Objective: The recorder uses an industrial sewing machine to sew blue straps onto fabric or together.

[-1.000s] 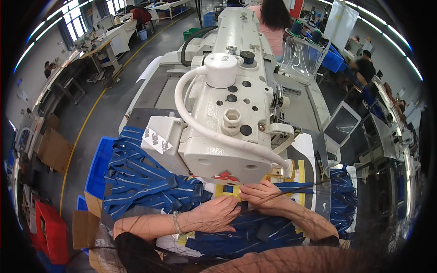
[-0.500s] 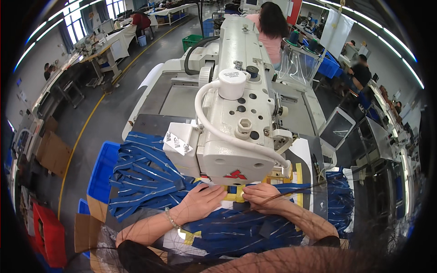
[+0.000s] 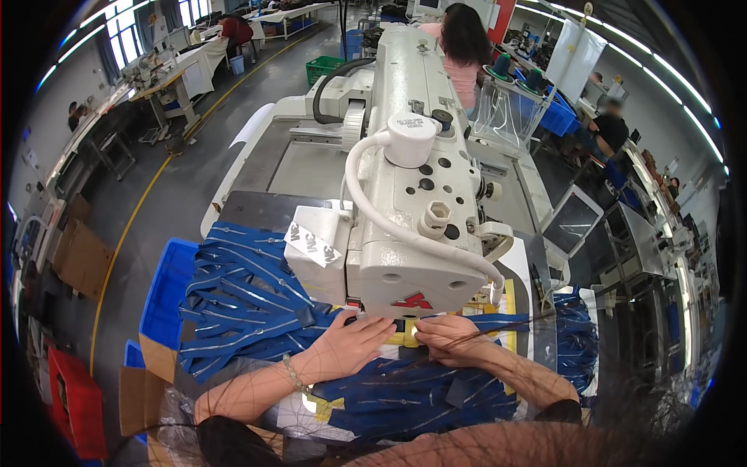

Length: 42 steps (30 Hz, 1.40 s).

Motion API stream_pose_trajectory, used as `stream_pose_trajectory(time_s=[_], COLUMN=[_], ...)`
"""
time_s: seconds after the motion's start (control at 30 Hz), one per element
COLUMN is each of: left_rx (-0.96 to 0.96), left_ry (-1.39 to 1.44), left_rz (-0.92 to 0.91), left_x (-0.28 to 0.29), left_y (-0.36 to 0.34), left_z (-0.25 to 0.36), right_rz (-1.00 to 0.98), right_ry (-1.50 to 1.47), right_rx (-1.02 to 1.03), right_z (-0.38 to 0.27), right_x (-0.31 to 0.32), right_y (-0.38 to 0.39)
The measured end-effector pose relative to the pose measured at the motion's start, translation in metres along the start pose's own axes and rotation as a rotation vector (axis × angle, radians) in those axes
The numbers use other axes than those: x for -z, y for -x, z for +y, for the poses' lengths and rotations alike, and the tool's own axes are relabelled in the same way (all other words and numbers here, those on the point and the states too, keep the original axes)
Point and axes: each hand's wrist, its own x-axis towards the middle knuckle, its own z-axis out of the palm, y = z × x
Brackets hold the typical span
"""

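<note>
A white industrial sewing machine head [image 3: 405,249] stands over a yellow template [image 3: 405,337] with a dark blue piece in its window. My left hand [image 3: 350,342], a beaded bracelet at the wrist, lies with fingers extended at the template's left side. My right hand [image 3: 451,338] is closed, thumb and fingers pinched at the template's right side. A blue zipper strip [image 3: 506,321] runs rightward from there. Blue zipper strips lie in piles at left [image 3: 233,303], below my hands [image 3: 420,397] and at right [image 3: 576,342].
Blue bins [image 3: 163,288], a red bin [image 3: 74,397] and cardboard boxes [image 3: 140,389] stand at left. A screen [image 3: 572,222] is at right. A co-worker [image 3: 459,54] in pink sits beyond the machine; other people [image 3: 607,128] sit along further workbenches.
My left hand has moved forward and slightly left, its fingers now beside the template window. My right hand stays pinched at the template. The view has shifted slightly.
</note>
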Motion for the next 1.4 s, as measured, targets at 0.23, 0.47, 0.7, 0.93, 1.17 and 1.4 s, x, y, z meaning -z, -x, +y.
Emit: stream_pose_trajectory(time_s=[0.23,0.47,0.7,0.93,1.17,1.4], left_rx=[0.006,0.016,0.043,0.062,0.032,0.042], left_ry=[-0.014,-0.040,-0.025,-0.013,-0.088,-0.061], left_rz=[0.015,0.041,0.035,0.052,0.071,0.183], left_x=[-0.004,-0.007,-0.003,-0.007,-0.008,-0.005], left_y=[-0.005,-0.006,-0.012,-0.015,-0.017,-0.020], left_z=[-0.001,0.003,0.005,0.010,0.010,0.013], right_rz=[0.041,0.052,0.044,-0.076,-0.153,-0.156], right_ry=[0.043,0.056,0.060,0.100,0.086,0.122], right_rx=[0.013,0.001,-0.024,-0.042,-0.088,-0.050], right_z=[0.002,0.001,0.004,-0.001,-0.004,-0.002], right_x=[-0.003,-0.004,-0.006,0.001,0.004,0.000], right_y=[0.001,0.002,0.002,-0.006,-0.009,-0.007])
